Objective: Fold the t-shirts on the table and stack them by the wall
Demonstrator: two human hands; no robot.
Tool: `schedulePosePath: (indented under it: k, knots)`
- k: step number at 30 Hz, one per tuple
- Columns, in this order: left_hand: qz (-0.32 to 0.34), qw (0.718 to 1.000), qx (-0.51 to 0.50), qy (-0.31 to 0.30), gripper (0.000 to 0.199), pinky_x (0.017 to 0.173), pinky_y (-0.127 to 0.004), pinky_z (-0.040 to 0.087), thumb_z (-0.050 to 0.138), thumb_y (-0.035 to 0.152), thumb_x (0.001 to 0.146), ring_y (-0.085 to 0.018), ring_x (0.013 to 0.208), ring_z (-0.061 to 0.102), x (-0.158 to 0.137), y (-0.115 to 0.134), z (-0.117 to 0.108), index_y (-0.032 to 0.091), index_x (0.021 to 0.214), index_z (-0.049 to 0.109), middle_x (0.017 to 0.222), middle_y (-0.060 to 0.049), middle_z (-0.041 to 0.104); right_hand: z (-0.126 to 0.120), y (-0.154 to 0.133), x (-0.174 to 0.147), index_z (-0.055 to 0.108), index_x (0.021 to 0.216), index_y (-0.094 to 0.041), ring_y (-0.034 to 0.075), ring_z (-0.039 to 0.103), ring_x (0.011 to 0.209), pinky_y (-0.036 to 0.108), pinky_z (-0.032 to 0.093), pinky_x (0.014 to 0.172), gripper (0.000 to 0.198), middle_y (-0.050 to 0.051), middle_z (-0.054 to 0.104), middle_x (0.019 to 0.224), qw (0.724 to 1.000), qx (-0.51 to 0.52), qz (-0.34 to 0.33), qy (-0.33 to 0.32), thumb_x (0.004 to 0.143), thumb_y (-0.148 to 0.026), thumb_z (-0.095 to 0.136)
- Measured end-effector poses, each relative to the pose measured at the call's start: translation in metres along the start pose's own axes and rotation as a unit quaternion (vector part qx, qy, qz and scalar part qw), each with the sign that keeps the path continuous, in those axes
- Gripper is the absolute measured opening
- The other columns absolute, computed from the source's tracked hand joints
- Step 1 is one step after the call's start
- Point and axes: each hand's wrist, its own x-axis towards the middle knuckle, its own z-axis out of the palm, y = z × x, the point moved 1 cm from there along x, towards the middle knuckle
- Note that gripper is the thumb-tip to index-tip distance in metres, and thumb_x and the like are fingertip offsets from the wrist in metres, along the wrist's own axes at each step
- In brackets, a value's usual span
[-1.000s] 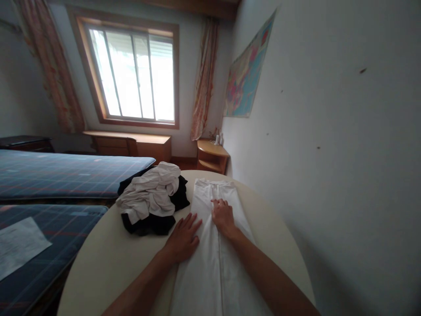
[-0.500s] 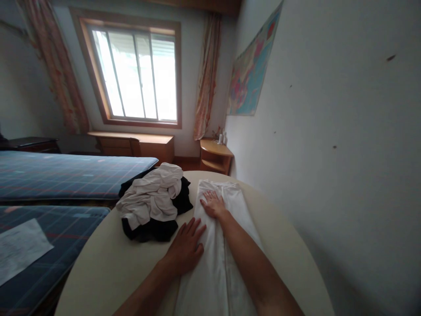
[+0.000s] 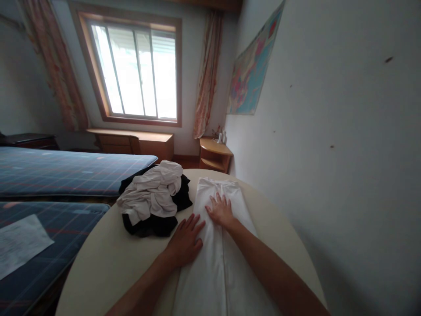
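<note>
A long white garment (image 3: 210, 272) lies flat and folded lengthwise on the pale round table (image 3: 108, 267), and its near end runs out of view at the bottom. My right hand (image 3: 221, 210) rests on its far part, fingers spread. At the garment's left edge lies my left hand (image 3: 186, 241), fingers stretched out, partly on the cloth. Neither hand grips anything. Just beyond my left hand is a rumpled heap of clothes, a light grey-white piece (image 3: 153, 188) on top of black cloth (image 3: 151, 227).
Two beds with blue plaid mattresses (image 3: 72, 171) stand to the left, a sheet of paper (image 3: 23, 245) on the nearer one. The white wall (image 3: 345, 197) rises close on the right. A wooden corner shelf (image 3: 215, 149) and a desk (image 3: 154, 145) stand beyond the table.
My right hand has slid slightly right and toward me over the white garment. My left hand has hardly moved, and the clothes heap lies as before.
</note>
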Motion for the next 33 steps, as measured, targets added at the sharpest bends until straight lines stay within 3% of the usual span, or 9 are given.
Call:
schedulePosePath:
  k: [5, 8, 12, 18, 22, 26, 30, 33]
  knots:
    - [0.007, 1.000, 0.008, 0.029, 0.063, 0.122, -0.050, 0.018, 0.047, 0.024, 0.087, -0.025, 0.152, 0.018, 0.002, -0.003, 0.007, 0.024, 0.150, 0.041, 0.163, -0.006, 0.027, 0.009, 0.005, -0.072, 0.032, 0.155, -0.028, 0.037, 0.008, 0.151, 0.059, 0.009, 0.117, 0.064, 0.011, 0.012, 0.166, 0.999, 0.019, -0.042, -0.025, 0.098, -0.056, 0.034]
    - [0.013, 0.998, 0.004, 0.056, 0.060, 0.122, -0.049, 0.022, 0.050, 0.023, 0.087, -0.026, 0.150, 0.023, 0.004, -0.007, 0.012, 0.022, 0.147, 0.046, 0.161, -0.008, 0.032, 0.017, 0.010, -0.088, 0.027, 0.157, -0.031, 0.034, 0.007, 0.152, 0.057, 0.007, 0.118, 0.063, 0.009, 0.012, 0.166, 0.997, 0.040, -0.049, -0.037, 0.100, -0.057, 0.027]
    - [0.018, 0.993, -0.010, 0.115, 0.051, 0.119, -0.047, 0.030, 0.051, 0.024, 0.090, -0.027, 0.148, 0.031, 0.007, -0.014, 0.018, 0.018, 0.141, 0.054, 0.156, -0.012, 0.040, 0.020, 0.015, -0.075, 0.024, 0.158, -0.032, 0.032, 0.004, 0.153, 0.056, 0.004, 0.119, 0.061, 0.006, 0.009, 0.167, 0.997, 0.047, -0.047, -0.037, 0.100, -0.054, 0.026]
    - [0.031, 0.985, -0.022, 0.167, 0.045, 0.117, -0.049, 0.036, 0.051, 0.027, 0.093, -0.028, 0.143, 0.039, 0.004, -0.008, 0.020, 0.021, 0.136, 0.056, 0.151, -0.010, 0.048, 0.016, 0.023, -0.026, 0.023, 0.158, -0.031, 0.031, 0.001, 0.153, 0.056, 0.002, 0.119, 0.062, 0.005, 0.007, 0.167, 0.997, 0.049, -0.040, -0.048, 0.100, -0.052, 0.025]
    - [0.044, 0.987, -0.017, 0.151, 0.047, 0.118, -0.049, 0.033, 0.052, 0.027, 0.092, -0.027, 0.142, 0.040, -0.001, 0.000, 0.020, 0.022, 0.138, 0.054, 0.151, -0.009, 0.048, 0.016, 0.030, 0.006, 0.024, 0.157, -0.032, 0.029, 0.002, 0.153, 0.054, 0.001, 0.119, 0.061, 0.003, 0.009, 0.167, 0.998, 0.043, -0.025, -0.040, 0.100, -0.053, 0.025]
    - [0.043, 0.994, -0.019, 0.094, 0.053, 0.121, -0.051, 0.027, 0.053, 0.034, 0.093, -0.027, 0.145, 0.035, -0.007, 0.004, 0.014, 0.025, 0.145, 0.048, 0.155, -0.007, 0.043, 0.014, 0.032, 0.023, 0.030, 0.155, -0.032, 0.028, 0.008, 0.152, 0.052, 0.005, 0.119, 0.059, 0.003, 0.016, 0.166, 0.999, 0.042, -0.017, -0.010, 0.100, -0.053, 0.028]
    - [0.041, 0.999, -0.010, 0.012, 0.058, 0.122, -0.052, 0.020, 0.049, 0.043, 0.096, -0.027, 0.150, 0.023, -0.011, 0.007, 0.007, 0.026, 0.150, 0.041, 0.162, -0.007, 0.030, 0.012, 0.027, 0.015, 0.041, 0.150, -0.028, 0.027, 0.016, 0.151, 0.050, 0.011, 0.119, 0.056, 0.005, 0.020, 0.165, 0.998, 0.039, -0.022, 0.036, 0.101, -0.051, 0.027]
    - [0.036, 0.999, 0.006, -0.006, 0.059, 0.122, -0.053, 0.017, 0.045, 0.046, 0.097, -0.028, 0.151, 0.018, -0.010, 0.007, 0.005, 0.026, 0.152, 0.038, 0.163, -0.007, 0.025, 0.013, 0.021, -0.010, 0.042, 0.150, -0.026, 0.028, 0.017, 0.151, 0.051, 0.013, 0.119, 0.057, 0.007, 0.018, 0.166, 0.997, 0.042, -0.051, 0.034, 0.102, -0.052, 0.024]
